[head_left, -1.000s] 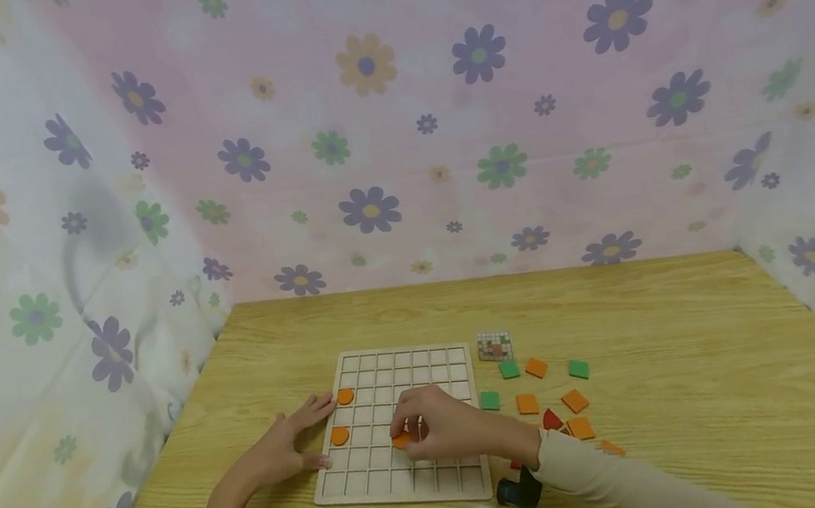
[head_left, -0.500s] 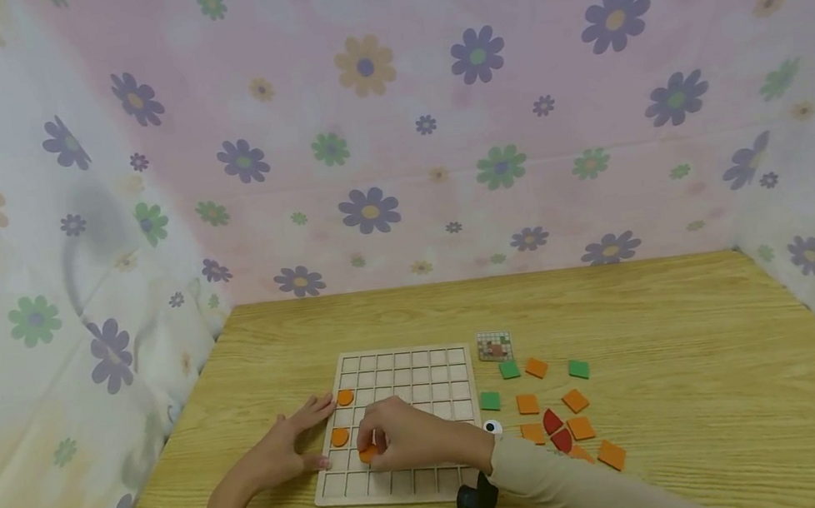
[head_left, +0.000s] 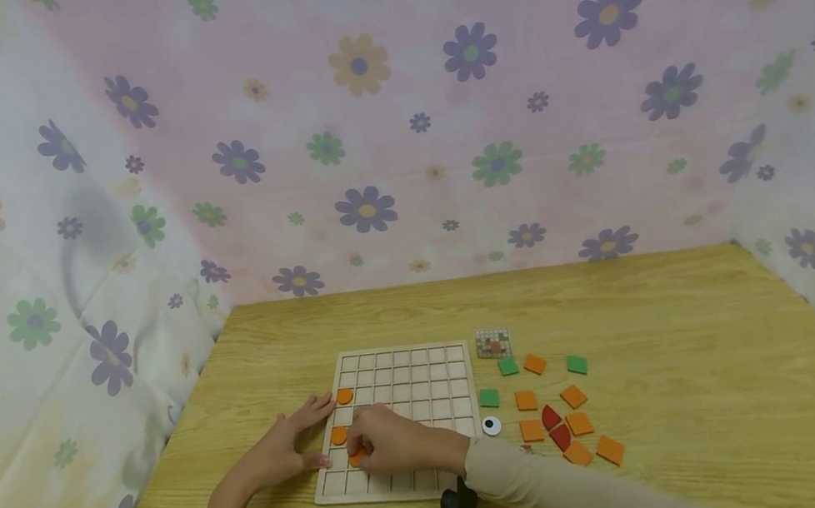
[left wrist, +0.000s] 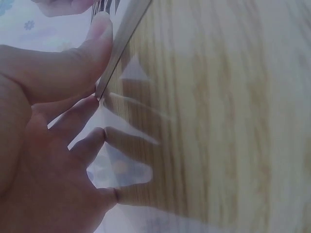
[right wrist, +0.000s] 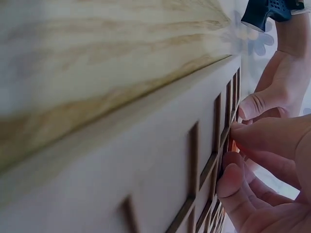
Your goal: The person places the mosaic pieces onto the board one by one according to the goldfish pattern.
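Note:
A wooden grid board (head_left: 404,492) lies flat on the table. Two orange discs (head_left: 345,396) sit in cells of its leftmost column. Low in that column, below the nearer disc (head_left: 339,435), my right hand (head_left: 399,442) pinches another orange disc (head_left: 356,459) right at the board; fingers cover most of it. In the right wrist view only a sliver of orange (right wrist: 233,145) shows between thumb and fingers. My left hand (head_left: 279,451) has its fingers spread, with fingertips and thumb resting on the board's left edge. The left wrist view shows the thumb (left wrist: 100,34) against that edge.
Right of the board lie green square tiles (head_left: 488,398), several orange square tiles (head_left: 526,400), red rounded wedges (head_left: 551,417) and a white eye disc (head_left: 491,425). A small pattern card (head_left: 493,343) lies by the board's far right corner. A flowered cloth (head_left: 406,237) stands behind the table.
My right hand has carried the orange disc left across the board to its leftmost column, uncovering the eye disc and tiles at right. The left hand has stayed at the edge.

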`<state>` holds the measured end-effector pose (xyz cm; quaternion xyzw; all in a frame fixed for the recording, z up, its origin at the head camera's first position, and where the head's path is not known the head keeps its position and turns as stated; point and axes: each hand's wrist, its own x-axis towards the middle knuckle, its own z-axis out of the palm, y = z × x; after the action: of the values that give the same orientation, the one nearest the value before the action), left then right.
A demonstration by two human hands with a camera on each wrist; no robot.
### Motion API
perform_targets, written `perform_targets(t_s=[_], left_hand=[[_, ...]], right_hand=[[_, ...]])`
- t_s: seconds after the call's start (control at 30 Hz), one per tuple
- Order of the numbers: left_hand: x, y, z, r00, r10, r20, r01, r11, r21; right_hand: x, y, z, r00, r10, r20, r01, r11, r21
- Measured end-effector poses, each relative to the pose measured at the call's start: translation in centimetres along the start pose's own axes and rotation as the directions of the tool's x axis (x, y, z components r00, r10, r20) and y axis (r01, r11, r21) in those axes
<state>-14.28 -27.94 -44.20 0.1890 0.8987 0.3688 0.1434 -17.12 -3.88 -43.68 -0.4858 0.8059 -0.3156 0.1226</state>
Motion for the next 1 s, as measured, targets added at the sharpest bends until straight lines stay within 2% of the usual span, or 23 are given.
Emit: perform_targets(t_s=[0.13,0.4,0.73,1.0], left_hand=[[0.0,0.1,0.1,1.0,-0.023,-0.009,0.023,1.0,0.009],[0.0,0.1,0.1,0.999,-0.033,-0.011,0.033,0.999,-0.012],[0.0,0.1,0.2,1.0,-0.019,0.003,0.019,1.0,-0.003],[0.0,0.4,0.0,1.0,-0.013,0.011,0.013,1.0,0.005]], right_hand=[[-0.5,0.1,-0.5,1.0,0.014,0.009,-0.014,1.0,-0.016],[-3.1,1.3,-2.4,0.998,0.052,0.043,-0.054,0.997,0.052],[-7.0,2.7,-5.0,0.997,0.073,-0.025,-0.072,0.996,0.051],[-10.9,4.5,-8.0,0.99,0.13,-0.052,-0.128,0.991,0.048]])
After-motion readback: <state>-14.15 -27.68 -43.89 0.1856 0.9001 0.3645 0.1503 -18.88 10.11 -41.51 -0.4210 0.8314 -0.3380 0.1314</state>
